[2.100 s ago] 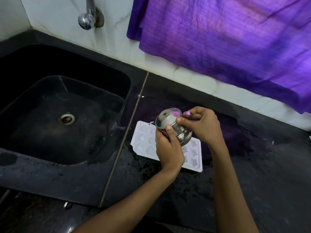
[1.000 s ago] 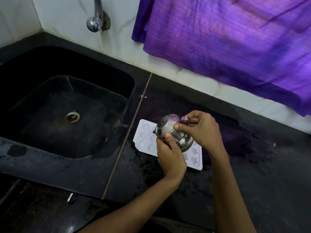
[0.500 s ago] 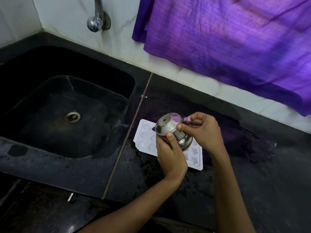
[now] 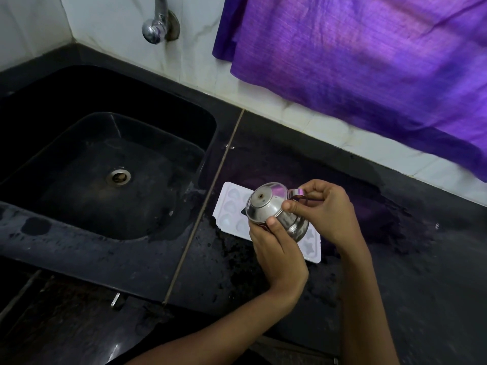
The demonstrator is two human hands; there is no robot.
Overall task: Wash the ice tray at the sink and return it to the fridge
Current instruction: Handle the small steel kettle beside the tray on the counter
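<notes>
Our left hand [image 4: 276, 248] wraps its curled fingers and thumb around a small steel jug [image 4: 274, 209], tipped so its base faces up and to the left. Our right hand [image 4: 322, 213] pinches the jug's handle [image 4: 297, 193], thumb pressed on the metal side. Right beneath the jug, the white ice tray [image 4: 232, 209] lies flat on the wet black counter [image 4: 395, 259], its long axis running from upper left to lower right, molds facing up. The sink [image 4: 110, 164] sits just left of it, with the tap [image 4: 155, 25] above and a purple cloth [image 4: 369, 61] hanging behind.
</notes>
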